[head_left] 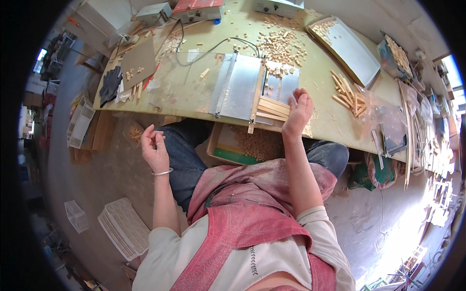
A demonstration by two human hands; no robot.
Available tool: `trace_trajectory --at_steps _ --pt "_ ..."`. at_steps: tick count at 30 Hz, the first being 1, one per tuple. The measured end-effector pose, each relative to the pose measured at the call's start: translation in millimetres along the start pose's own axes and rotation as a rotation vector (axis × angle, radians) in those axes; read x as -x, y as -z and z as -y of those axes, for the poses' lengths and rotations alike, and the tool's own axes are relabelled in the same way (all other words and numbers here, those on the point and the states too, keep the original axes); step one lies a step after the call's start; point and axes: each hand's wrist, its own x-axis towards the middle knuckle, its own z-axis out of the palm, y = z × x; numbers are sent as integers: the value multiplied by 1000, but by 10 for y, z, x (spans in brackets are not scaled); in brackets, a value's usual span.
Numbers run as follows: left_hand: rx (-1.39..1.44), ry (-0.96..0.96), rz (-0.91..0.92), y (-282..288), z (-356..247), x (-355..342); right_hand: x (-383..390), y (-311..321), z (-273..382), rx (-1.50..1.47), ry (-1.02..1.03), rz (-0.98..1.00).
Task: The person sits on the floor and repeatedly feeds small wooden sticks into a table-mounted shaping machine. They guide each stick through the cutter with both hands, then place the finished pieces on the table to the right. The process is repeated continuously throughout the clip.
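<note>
My left hand (155, 149) hangs above my left thigh, away from the table. Its fingers are loosely bent and apart, with nothing visible in them. My right hand (299, 114) is raised at the table's front edge, fingers extended upward and palm turned left. It is at the right ends of several thin wooden strips (273, 108), apparently touching them. The strips lie side by side on a metal plate (241, 87), their left ends against a wooden bar (257, 94). Small cut wooden blocks (281, 71) sit on the plate beyond the strips, near a dark narrow slot.
A heap of small blocks (281, 46) lies behind the plate. More strips (348, 94) are piled at right, near a shallow tray (344, 51). Dark gloves (111, 86) lie at left. Below the table edge is a box (225, 150) of blocks. White baskets (124, 228) stand on the floor.
</note>
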Motion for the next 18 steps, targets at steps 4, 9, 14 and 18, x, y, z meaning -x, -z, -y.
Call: trace_trajectory --at_steps 4,9,14,18 --pt "-12 -23 19 -41 -26 -3 -148 265 -115 254 116 95" --pt "3 30 7 -5 68 83 60 324 390 1111 605 693" --pt "17 48 33 -55 14 68 164 181 453 1351 535 866" --pt "8 10 65 -82 19 53 96 217 375 1310 613 799"
